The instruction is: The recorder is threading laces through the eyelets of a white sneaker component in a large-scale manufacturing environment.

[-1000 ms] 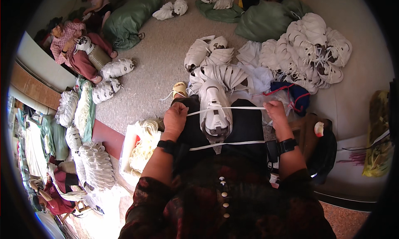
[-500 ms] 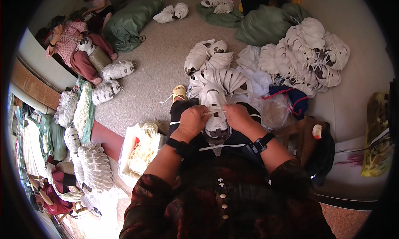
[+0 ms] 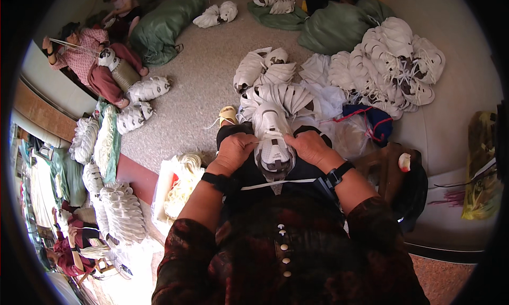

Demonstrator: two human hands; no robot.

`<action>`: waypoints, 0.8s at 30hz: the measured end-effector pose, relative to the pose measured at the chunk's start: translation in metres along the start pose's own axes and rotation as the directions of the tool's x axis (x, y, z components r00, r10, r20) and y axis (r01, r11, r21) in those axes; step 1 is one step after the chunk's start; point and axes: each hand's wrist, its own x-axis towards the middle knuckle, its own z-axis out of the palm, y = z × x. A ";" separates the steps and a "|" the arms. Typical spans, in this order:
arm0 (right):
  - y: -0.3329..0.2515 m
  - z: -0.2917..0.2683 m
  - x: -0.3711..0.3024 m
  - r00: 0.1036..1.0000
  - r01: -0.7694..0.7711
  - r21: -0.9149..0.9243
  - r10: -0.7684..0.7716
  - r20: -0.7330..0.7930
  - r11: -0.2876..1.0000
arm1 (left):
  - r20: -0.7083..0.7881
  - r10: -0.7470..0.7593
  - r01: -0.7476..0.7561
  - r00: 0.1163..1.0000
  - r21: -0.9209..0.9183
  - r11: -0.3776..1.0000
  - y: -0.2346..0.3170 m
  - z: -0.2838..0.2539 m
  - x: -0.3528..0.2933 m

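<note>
A white and grey sneaker [image 3: 272,146] rests between my thighs, its dark-edged end toward me. On its left side, my left hand [image 3: 235,150] is closed in a pinch on a white shoelace. My right hand [image 3: 314,147] pinches the lace at the right side, thumb close against the shoe. Across the upper, the lace runs between both hands. A pale strip [image 3: 278,184] stretches over my lap between my wrists. Just beyond the sneaker lies a row of nested white shoe uppers [image 3: 286,99].
A large heap of white shoes [image 3: 389,66] lies far right, beside a green sack [image 3: 336,29]. At left stands a white box [image 3: 161,191] of pale laces [image 3: 185,183]. A co-worker [image 3: 85,55] sits far left, arms raised with a lace. A wooden stool [image 3: 379,170] is at my right.
My left hand has shifted slightly left and down, and the lace loops beside my hands no longer show. The far-left co-worker has raised a hand, pulling a lace up.
</note>
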 end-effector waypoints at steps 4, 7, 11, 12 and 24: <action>0.017 0.002 -0.010 0.998 -0.038 0.027 0.040 -0.056 0.999 | -0.044 -0.087 0.073 0.995 -0.246 0.966 -0.030 -0.020 -0.015; 0.049 -0.016 -0.032 0.976 -0.057 0.104 0.077 -0.205 0.993 | 0.050 -0.315 0.313 0.948 -0.344 0.885 -0.062 -0.057 -0.039; 0.107 -0.075 -0.066 0.954 -0.210 0.053 0.217 -0.207 0.976 | -0.004 -0.441 0.409 0.897 -0.367 0.835 -0.104 -0.130 -0.094; 0.121 -0.091 -0.076 0.940 -0.283 0.064 0.290 -0.182 0.957 | -0.016 -0.502 0.462 0.865 -0.369 0.807 -0.119 -0.150 -0.112; 0.236 -0.229 -0.205 0.766 -0.629 -0.103 0.593 -0.249 0.770 | -0.145 -0.840 0.825 0.524 -0.158 0.542 -0.147 -0.254 -0.241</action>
